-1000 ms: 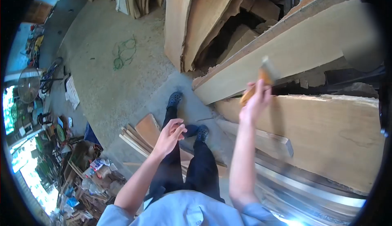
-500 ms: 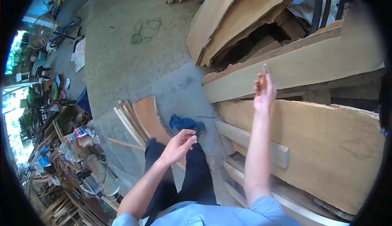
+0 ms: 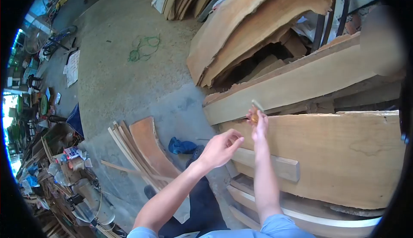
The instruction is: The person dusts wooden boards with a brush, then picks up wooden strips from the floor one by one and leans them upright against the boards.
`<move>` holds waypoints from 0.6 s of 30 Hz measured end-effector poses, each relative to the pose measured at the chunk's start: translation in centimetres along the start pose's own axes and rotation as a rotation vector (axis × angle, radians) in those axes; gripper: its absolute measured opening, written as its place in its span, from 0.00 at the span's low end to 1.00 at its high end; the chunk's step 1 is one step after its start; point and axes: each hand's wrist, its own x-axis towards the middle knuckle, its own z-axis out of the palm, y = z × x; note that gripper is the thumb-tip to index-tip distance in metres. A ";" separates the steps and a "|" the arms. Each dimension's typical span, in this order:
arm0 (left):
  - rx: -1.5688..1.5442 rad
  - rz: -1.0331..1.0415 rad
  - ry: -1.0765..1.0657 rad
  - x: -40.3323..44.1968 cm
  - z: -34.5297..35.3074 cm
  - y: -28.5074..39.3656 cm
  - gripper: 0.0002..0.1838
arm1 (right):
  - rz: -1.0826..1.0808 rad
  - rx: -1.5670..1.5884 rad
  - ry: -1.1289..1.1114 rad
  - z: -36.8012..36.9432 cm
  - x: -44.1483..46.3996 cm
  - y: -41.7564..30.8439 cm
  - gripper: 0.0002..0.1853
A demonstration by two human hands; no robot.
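Note:
My right hand (image 3: 259, 129) is closed round a small tool (image 3: 254, 118) with an orange-brown handle; a short pale end sticks out beyond the fingers, and its exact kind is unclear. That hand is over the near edge of a broad wooden slab (image 3: 327, 147), just below a long pale plank (image 3: 292, 85). To its left, my left hand (image 3: 218, 150) hovers with fingers loosely curled and the thumb apart, nothing visible in it. A short wooden block (image 3: 275, 165) lies against the slab beneath both hands.
Large curved boards (image 3: 241, 31) lean behind the plank. On the floor are a curved board (image 3: 148, 139), thin wood strips (image 3: 124, 147), a blue cloth-like item (image 3: 180, 145) and green string (image 3: 144, 49). Scrap wood and clutter (image 3: 64, 186) fill the left side.
My left hand has moved right and up, closer to the right hand. The right hand has come down and left from the pale plank with the tool. The view has shifted and my legs have moved.

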 end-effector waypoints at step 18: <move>-0.372 -0.399 0.300 -27.1 -14.3 -28.5 0.19 | -0.149 -0.433 -0.205 3.3 -1.3 12.8 0.14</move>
